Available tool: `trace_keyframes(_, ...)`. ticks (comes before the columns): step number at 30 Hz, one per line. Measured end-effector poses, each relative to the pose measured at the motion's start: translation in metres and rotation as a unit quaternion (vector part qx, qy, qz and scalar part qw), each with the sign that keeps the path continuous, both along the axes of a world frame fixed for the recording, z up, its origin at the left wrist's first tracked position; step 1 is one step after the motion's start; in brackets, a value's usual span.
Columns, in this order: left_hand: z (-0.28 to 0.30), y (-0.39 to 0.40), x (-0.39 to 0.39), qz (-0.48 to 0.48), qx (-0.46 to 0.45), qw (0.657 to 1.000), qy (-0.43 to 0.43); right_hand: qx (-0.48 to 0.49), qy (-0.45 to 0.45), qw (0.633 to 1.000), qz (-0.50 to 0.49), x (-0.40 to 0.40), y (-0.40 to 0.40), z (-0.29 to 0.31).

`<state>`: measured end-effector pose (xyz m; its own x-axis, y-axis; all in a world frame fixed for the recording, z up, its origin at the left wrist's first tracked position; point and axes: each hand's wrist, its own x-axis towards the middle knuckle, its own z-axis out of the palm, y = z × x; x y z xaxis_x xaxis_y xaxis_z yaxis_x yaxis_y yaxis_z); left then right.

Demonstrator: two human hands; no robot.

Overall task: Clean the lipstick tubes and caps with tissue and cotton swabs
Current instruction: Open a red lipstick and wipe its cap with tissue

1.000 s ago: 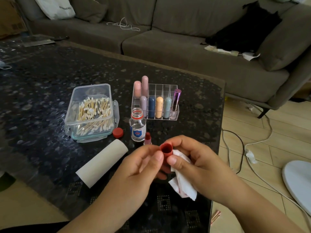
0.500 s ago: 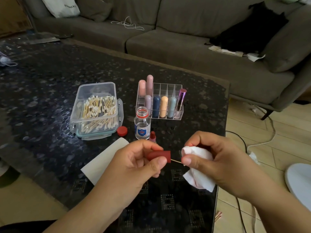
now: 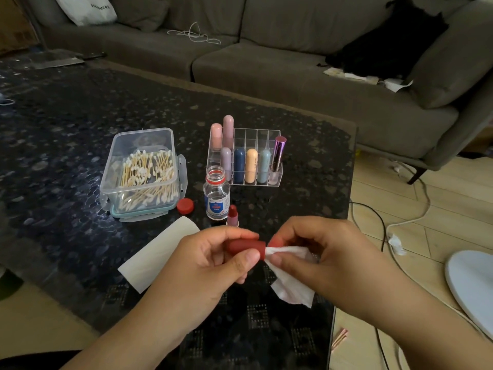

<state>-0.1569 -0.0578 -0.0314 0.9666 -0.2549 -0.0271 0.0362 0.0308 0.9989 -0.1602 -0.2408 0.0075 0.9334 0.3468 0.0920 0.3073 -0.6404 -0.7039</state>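
Fingers of my left hand (image 3: 213, 265) pinch the red lipstick cap (image 3: 246, 248) sideways above the dark surface (image 3: 66, 129). My right hand (image 3: 320, 252) grips a white tissue (image 3: 290, 276), its twisted tip touching the cap's open mouth. Behind stands the uncapped lipstick tube (image 3: 232, 216), just beside an open glass bottle (image 3: 216, 194).

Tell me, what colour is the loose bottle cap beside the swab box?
Red; the bottle cap shows clearly in the head view.
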Motion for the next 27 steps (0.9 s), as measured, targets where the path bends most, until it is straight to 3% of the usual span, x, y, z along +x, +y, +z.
trace_keyframes(5, 0.002, 0.0, 0.0, -0.013, -0.004, 1.0, 0.003, 0.055, 0.0, 0.996, -0.068, 0.0, 0.005, -0.007)
trace_keyframes(14, 0.007, 0.004, 0.0, -0.019, -0.021, 0.999, -0.018, 0.159, 0.177, 0.961, -0.144, 0.0, 0.018, -0.013)
trace_keyframes(21, 0.009, 0.011, -0.003, -0.044, -0.014, 0.996, -0.073, 0.372, 0.331, 0.864, -0.076, -0.004, 0.027, -0.013)
trace_keyframes(24, 0.009, 0.012, -0.001, -0.064, -0.005, 0.993, -0.095, 0.364, 0.307, 0.878, -0.059, -0.004, 0.027, -0.013)
trace_keyframes(27, 0.012, 0.01, 0.002, -0.058, -0.014, 0.996, -0.061, 0.343, 0.252, 0.902, -0.067, -0.004, 0.026, -0.009)
